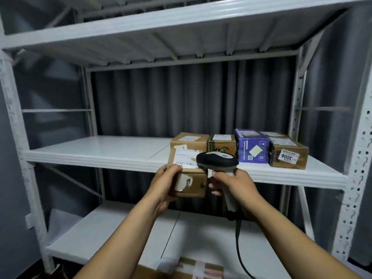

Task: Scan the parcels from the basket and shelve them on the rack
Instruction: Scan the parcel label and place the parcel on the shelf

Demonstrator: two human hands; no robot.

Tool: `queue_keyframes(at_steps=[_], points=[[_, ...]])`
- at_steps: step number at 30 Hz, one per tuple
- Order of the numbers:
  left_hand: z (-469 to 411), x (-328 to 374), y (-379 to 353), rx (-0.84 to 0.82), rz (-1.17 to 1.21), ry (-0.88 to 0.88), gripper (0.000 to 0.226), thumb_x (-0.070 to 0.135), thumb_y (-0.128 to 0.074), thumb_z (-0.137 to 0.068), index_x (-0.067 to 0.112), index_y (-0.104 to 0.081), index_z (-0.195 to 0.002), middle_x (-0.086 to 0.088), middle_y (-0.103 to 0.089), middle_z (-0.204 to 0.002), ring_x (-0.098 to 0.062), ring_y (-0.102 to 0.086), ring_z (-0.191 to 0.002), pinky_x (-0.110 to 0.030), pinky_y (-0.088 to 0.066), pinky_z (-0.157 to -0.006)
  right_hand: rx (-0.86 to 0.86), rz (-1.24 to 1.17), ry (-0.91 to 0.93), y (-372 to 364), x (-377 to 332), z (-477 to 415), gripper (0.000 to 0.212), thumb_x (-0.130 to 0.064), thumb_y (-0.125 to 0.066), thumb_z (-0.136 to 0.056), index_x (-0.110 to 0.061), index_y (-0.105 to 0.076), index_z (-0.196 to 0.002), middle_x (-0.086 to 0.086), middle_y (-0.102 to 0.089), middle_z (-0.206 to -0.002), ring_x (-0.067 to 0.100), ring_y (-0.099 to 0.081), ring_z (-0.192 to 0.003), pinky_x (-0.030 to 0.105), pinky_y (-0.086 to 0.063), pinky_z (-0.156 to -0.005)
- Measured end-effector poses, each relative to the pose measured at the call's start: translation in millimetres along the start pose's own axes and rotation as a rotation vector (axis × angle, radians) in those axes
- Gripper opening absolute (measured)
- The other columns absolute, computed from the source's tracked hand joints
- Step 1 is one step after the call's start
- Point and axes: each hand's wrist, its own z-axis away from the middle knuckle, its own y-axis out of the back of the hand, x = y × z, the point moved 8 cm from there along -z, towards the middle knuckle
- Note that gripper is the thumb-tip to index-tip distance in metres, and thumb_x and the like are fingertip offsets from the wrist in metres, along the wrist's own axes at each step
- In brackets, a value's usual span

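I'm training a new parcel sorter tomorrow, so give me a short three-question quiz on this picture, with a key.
1. True or false: the right hand grips the scanner.
2. Which hand holds the cardboard parcel? A) left B) right C) neither
3. Fill in: the sticker on the rightmost box of the middle shelf reads ____.

Key: 1 true; 2 A, the left hand; 3 3006.
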Motion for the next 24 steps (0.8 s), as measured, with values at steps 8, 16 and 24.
queue_keyframes(at_steps=[8, 16, 24], points=[[-62, 29, -20, 0.038, -0.024, -0.002, 0.027, 0.043, -0.057, -0.092, 0.024, -0.063, -0.110, -0.001, -0.073, -0.090, -0.018, -0.067, -0.078, -0.035, -0.056, -0.067, 0.138, 0.079, 0.011, 31, -29, -50, 0.013, -0.011, -0.066, -0.088, -0.002, -0.062, -0.096, 0.019, -0.067, -0.086, 0.029, -0.066, -0.062, 0.035, -0.054, -0.059], [-114, 39, -16, 0.143, -0.388, -0.192, 0.045, 0.059, -0.052, -0.090, 0.025, -0.062, -0.117, -0.003, -0.069, -0.114, -0.026, -0.064, -0.103, -0.042, -0.055, -0.087, 0.207, 0.299, 0.046, 67, -35, -73, 0.010, -0.013, -0.065, -0.086, -0.003, -0.062, -0.086, 0.017, -0.067, -0.080, 0.030, -0.065, -0.055, 0.033, -0.053, -0.053], [-112, 53, -36, 0.268, -0.795, -0.508, 0.068, 0.047, -0.065, -0.086, 0.033, -0.035, -0.146, -0.016, -0.030, -0.148, -0.033, -0.037, -0.134, -0.038, -0.034, -0.109, 0.234, 0.457, 0.046, 85, -34, -90, 0.008, -0.016, -0.065, -0.086, -0.008, -0.063, -0.086, 0.011, -0.069, -0.082, 0.026, -0.069, -0.057, 0.027, -0.052, -0.049]])
